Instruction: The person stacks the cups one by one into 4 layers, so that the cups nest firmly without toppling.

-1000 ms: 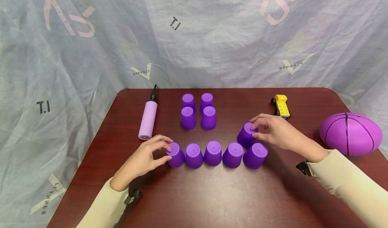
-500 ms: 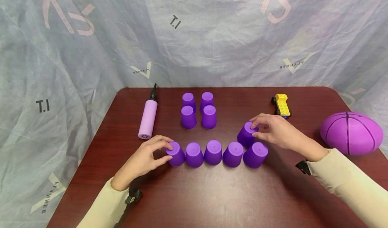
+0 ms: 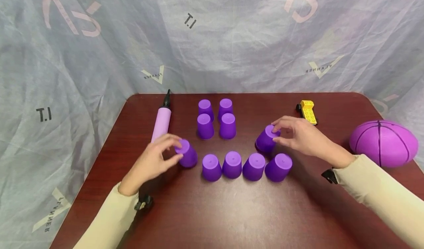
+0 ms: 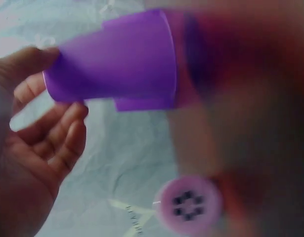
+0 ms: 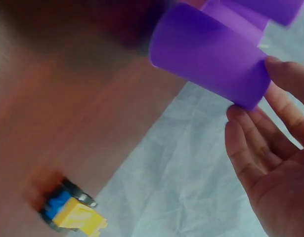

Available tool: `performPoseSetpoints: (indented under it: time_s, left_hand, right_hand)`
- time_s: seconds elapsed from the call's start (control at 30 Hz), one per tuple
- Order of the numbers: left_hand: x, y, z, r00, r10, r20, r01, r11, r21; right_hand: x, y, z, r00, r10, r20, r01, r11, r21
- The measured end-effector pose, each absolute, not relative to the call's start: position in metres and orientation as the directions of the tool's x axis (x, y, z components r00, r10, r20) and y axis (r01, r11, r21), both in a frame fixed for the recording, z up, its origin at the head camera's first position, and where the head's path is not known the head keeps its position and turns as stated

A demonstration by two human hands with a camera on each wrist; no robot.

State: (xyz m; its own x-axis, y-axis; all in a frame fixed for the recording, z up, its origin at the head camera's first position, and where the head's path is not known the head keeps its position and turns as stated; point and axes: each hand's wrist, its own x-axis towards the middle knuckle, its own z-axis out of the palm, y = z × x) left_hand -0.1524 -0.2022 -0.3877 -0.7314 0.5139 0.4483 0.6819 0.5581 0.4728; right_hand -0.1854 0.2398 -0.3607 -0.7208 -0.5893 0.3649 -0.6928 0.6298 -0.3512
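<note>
My left hand (image 3: 154, 162) pinches an upside-down purple cup (image 3: 187, 155) by its closed end, thumb and fingers at opposite sides. It stands apart from the left end of a front row of several upturned purple cups (image 3: 233, 165). On the other side, my right hand (image 3: 303, 138) grips another purple cup (image 3: 265, 141) near its closed end, just behind the row's right part. Both held cups lean a little, close over the table. The left wrist view shows the cup (image 4: 117, 59) between thumb and fingertips; the right wrist view shows the other cup (image 5: 206, 54) likewise.
Several more upturned purple cups (image 3: 205, 127) stand in two pairs at the back of the brown table (image 3: 232, 212). A pink hand pump (image 3: 161, 122) lies at the left, partly behind my left hand. A yellow toy car (image 3: 308, 113) and a purple ball (image 3: 382, 144) are at the right.
My left hand has taken its cup from the row's left end, away from me and slightly left. My right hand has shifted its cup a little farther back and left.
</note>
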Motion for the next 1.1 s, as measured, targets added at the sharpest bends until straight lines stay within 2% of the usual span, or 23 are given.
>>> performPoseSetpoints:
  time_s: [0.2, 0.37, 0.5, 0.73, 1.1]
  left_hand:
    - [-0.214, -0.2, -0.365, -0.807, 0.384, 0.448, 0.57, 0.704, 0.424]
    - [-0.26, -0.191, -0.363, -0.886, 0.32, 0.336, 0.445, 0.789, 0.424]
    - [-0.284, -0.183, -0.366, -0.914, 0.305, 0.267, 0.397, 0.806, 0.439]
    - [-0.3, -0.173, -0.376, -0.931, 0.309, 0.194, 0.364, 0.815, 0.451]
    - [-0.305, -0.15, -0.379, -0.908, 0.355, 0.22, 0.418, 0.776, 0.473]
  right_hand:
    - [-0.23, 0.224, -0.354, -0.735, -0.561, 0.382, -0.676, 0.654, -0.34]
    - [-0.269, 0.206, -0.355, -0.806, -0.523, 0.276, -0.591, 0.7, -0.4]
    - [-0.29, 0.193, -0.357, -0.839, -0.505, 0.202, -0.54, 0.724, -0.429]
    - [-0.303, 0.181, -0.356, -0.845, -0.506, 0.172, -0.527, 0.737, -0.423]
    - [-0.306, 0.185, -0.358, -0.854, -0.494, 0.163, -0.512, 0.742, -0.434]
